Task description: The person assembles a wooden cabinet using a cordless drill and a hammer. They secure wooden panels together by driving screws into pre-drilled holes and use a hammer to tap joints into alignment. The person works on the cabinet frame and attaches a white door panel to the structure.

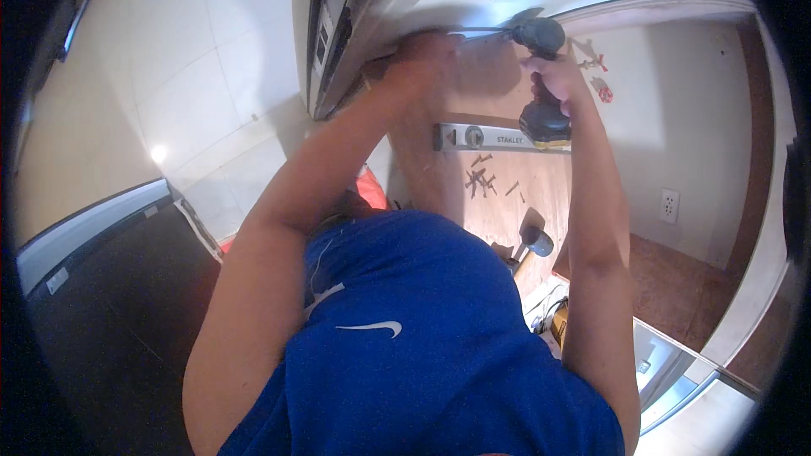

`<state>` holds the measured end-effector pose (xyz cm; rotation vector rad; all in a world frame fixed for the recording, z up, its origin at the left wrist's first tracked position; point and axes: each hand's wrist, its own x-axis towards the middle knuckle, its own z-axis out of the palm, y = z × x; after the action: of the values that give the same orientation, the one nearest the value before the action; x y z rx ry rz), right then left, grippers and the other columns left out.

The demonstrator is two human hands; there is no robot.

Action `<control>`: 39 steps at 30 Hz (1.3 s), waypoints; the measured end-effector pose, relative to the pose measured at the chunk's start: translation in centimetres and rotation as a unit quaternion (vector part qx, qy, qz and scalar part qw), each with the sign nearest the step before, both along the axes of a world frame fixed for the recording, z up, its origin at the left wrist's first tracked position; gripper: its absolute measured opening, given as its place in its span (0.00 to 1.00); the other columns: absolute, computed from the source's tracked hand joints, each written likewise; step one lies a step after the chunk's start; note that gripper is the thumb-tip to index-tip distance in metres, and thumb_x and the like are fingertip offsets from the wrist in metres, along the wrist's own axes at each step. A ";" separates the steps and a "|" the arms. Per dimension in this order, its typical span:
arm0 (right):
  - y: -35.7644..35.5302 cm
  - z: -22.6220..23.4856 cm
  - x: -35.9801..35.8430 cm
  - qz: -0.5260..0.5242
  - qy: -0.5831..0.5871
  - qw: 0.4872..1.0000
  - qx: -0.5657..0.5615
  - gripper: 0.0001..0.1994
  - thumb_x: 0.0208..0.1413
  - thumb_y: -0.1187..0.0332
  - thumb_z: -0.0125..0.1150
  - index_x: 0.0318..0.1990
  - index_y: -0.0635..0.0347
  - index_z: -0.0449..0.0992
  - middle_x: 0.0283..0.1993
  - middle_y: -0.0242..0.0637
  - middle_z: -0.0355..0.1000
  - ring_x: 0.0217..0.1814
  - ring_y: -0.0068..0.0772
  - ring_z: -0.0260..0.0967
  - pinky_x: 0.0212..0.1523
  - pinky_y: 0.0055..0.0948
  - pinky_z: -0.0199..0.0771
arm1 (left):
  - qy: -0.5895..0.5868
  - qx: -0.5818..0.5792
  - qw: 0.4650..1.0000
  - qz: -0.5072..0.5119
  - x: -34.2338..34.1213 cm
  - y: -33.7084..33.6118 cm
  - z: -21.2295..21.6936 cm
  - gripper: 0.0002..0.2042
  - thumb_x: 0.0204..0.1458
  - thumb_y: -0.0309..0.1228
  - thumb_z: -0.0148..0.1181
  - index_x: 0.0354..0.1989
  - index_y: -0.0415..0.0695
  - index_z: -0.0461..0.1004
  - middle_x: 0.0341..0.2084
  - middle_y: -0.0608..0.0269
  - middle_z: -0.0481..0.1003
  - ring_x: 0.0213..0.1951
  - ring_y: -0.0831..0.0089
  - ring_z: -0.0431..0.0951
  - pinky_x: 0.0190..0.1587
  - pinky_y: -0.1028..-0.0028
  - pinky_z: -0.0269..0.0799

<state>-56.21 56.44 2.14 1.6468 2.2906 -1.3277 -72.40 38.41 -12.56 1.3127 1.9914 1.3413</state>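
My right hand [553,78] grips a black cordless drill [541,38] by its handle, with the battery at the bottom. From the chuck a long thin bit [483,29] runs left toward my left hand [427,52], which is raised beside the upright wooden frame edge. Its fingers are blurred and partly hidden, so what they touch does not show. Below the drill a spirit level [498,137] lies on the wooden board [541,187]. Several loose screws [481,177] are scattered on that board, and a hammer [534,238] rests nearer to me.
Red-handled valves [601,62] stick out of the wall right of the drill. A power outlet [669,205] sits lower on that wall. At left, a dark panel [110,329] stands near the tiles. Cables [549,304] lie beside my right forearm.
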 end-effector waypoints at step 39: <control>-1.6 1.2 -2.4 -0.015 -0.088 0.995 0.048 0.09 0.52 0.67 0.69 0.30 0.60 0.76 0.23 0.34 0.70 0.21 0.30 0.69 0.23 0.34 0.71 | 0.070 -0.009 0.997 -0.002 0.0 0.8 1.2 0.14 0.62 0.32 0.56 0.53 0.44 0.81 0.44 0.44 0.81 0.46 0.44 0.82 0.53 0.52 0.76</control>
<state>-58.64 54.86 3.36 1.7548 2.2693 -1.0452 -72.42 39.22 -11.34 1.4369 2.0875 1.2568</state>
